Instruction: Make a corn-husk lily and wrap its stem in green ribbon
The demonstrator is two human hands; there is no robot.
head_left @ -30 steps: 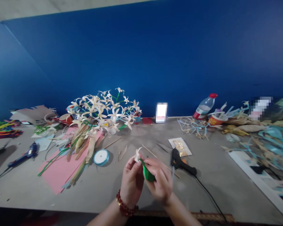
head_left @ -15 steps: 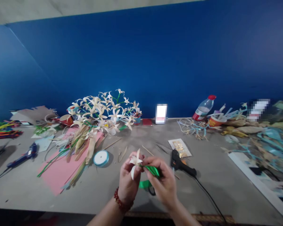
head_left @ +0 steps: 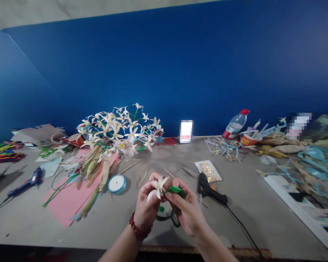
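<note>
A cream-white artificial flower [head_left: 157, 189] with narrow pointed petals is pinched in my left hand [head_left: 146, 205], which wears a red bead bracelet. Close beside it, my right hand [head_left: 188, 209] grips green ribbon [head_left: 176, 190] against the flower's base, its fingers closed. A loose end of the ribbon hangs below between the hands, near a dark loop, perhaps a scissors handle [head_left: 175, 218]. The stem under the blossom is mostly hidden by my fingers.
Behind stands a bunch of similar white flowers [head_left: 120, 127]. To the left lie a ribbon spool [head_left: 117, 184], pink paper [head_left: 68, 200] and a blue glue gun [head_left: 30, 182]. On the right are a black glue gun [head_left: 211, 191], a packet [head_left: 208, 171], a bottle [head_left: 236, 123] and a white power strip [head_left: 297, 214].
The flower has turned, so its petals now spread more toward me. My right hand has shifted slightly, and the hanging ribbon end has swung and changed shape.
</note>
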